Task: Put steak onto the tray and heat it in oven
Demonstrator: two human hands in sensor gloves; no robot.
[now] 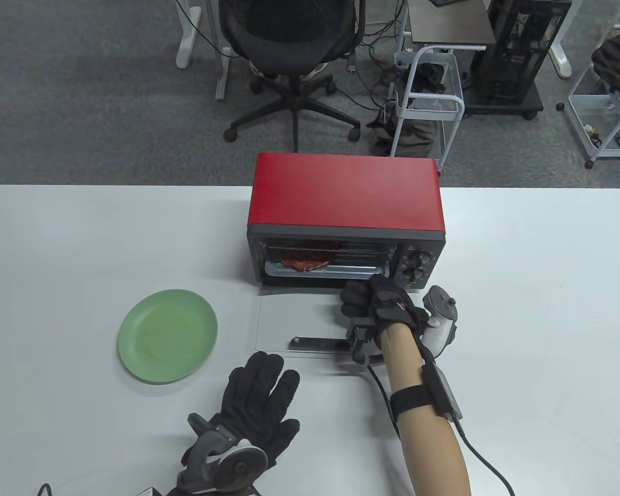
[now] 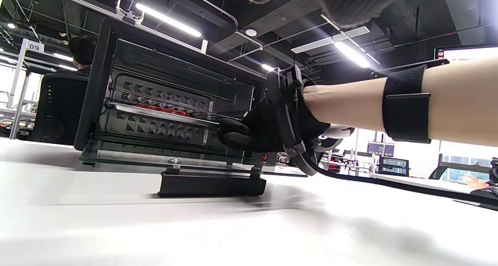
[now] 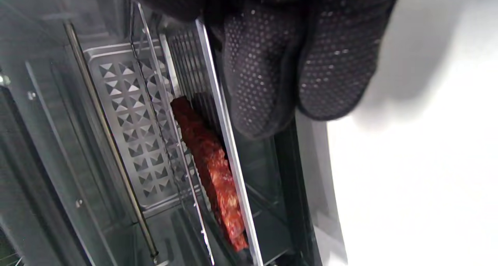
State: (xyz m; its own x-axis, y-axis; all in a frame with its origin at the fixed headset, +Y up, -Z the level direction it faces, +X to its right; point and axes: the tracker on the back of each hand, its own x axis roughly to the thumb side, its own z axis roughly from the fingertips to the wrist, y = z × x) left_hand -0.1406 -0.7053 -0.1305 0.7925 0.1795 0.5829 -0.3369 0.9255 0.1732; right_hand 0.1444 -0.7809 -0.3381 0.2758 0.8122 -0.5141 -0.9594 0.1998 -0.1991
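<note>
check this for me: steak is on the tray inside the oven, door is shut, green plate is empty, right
Not quite: the oven door is open, lying flat on the table in the table view. The steak is on the tray inside, and the green plate is empty.

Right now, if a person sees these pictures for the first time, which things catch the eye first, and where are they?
The red oven stands at the table's far middle, its glass door folded down flat. Inside, the steak lies on the tray, and the right hand reaches over the door to the tray's front edge. An empty green plate sits left of the door, and the left hand rests flat nearby.
</note>
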